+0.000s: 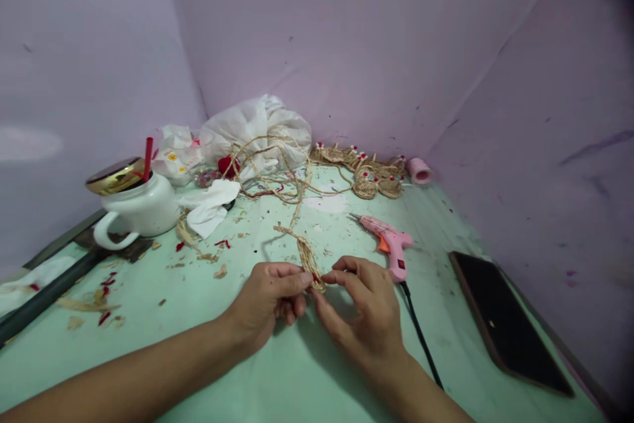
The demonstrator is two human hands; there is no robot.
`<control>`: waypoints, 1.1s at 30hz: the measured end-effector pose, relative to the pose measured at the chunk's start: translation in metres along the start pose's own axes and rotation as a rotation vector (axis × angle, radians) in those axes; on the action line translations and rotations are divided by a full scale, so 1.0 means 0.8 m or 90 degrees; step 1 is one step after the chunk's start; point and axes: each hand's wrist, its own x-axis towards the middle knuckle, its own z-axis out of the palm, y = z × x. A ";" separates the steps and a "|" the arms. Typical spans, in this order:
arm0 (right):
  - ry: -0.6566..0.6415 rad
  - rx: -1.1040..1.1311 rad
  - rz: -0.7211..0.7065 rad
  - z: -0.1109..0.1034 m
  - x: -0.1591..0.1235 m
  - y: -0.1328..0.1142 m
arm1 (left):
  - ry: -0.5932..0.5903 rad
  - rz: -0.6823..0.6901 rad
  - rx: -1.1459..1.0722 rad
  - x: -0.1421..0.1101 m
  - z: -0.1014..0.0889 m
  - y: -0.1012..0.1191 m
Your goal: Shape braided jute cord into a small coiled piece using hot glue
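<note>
A looped bundle of straw-coloured braided cord (308,255) with a bit of red near its lower end is between my hands. My left hand (275,294) pinches that lower end between thumb and fingers. On the other side, my right hand (364,304) has its thumb and fingertips at the bundle's right edge, fingers curved and spaced apart; whether they press on it is hard to make out. From the bundle a long strand runs back to a loose tangle of the same cord (270,192). A pink glue gun (391,241) lies just beyond my right hand.
At left stand a white mug (143,208) with a gold lid (116,175) and a dark-handled hammer (59,284). Behind are a white plastic bag (260,126), finished woven cord pieces (369,182) and a pink spool (419,171). A phone (508,321) lies at right. Scraps litter the table.
</note>
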 end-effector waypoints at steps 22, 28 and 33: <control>-0.137 0.506 0.310 -0.008 0.015 -0.006 | -0.242 -0.251 -0.179 0.008 -0.012 -0.010; -0.123 0.499 0.343 -0.007 0.008 -0.009 | -0.225 -0.256 -0.141 0.007 -0.006 -0.011; -0.105 0.507 0.358 -0.009 0.000 -0.014 | -0.226 -0.222 -0.104 0.003 -0.003 -0.011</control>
